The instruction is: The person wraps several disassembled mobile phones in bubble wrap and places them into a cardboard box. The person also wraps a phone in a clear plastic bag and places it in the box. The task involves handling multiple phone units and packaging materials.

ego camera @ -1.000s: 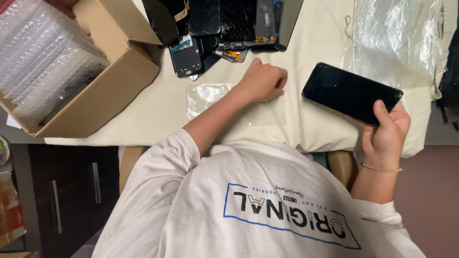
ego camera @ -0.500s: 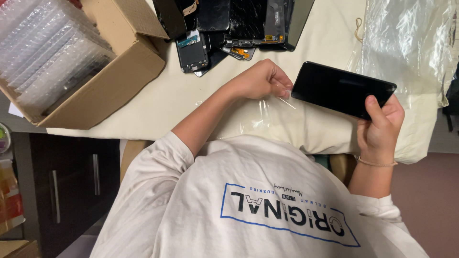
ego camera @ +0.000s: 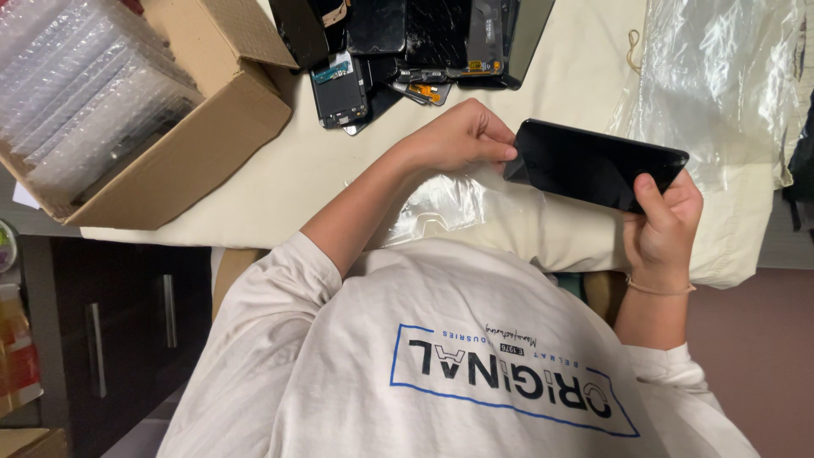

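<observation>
My right hand (ego camera: 666,225) grips the right end of a black phone screen (ego camera: 593,165) and holds it flat above the table edge. My left hand (ego camera: 458,136) has its fingertips pinched at the screen's left end. A clear plastic bag (ego camera: 449,208) hangs crumpled from under that hand, over the cream cloth (ego camera: 297,187) on the table. Whether the screen's end is inside the bag I cannot tell.
An open cardboard box (ego camera: 212,127) of bubble-wrapped items stands at the far left. A pile of broken phone screens (ego camera: 407,42) lies at the back. A large clear plastic sheet (ego camera: 721,76) covers the right side. A dark cabinet (ego camera: 102,322) stands below left.
My left hand lifted the clear bag off the cloth. My right hand brought the black screen leftwards until its end met my left fingers.
</observation>
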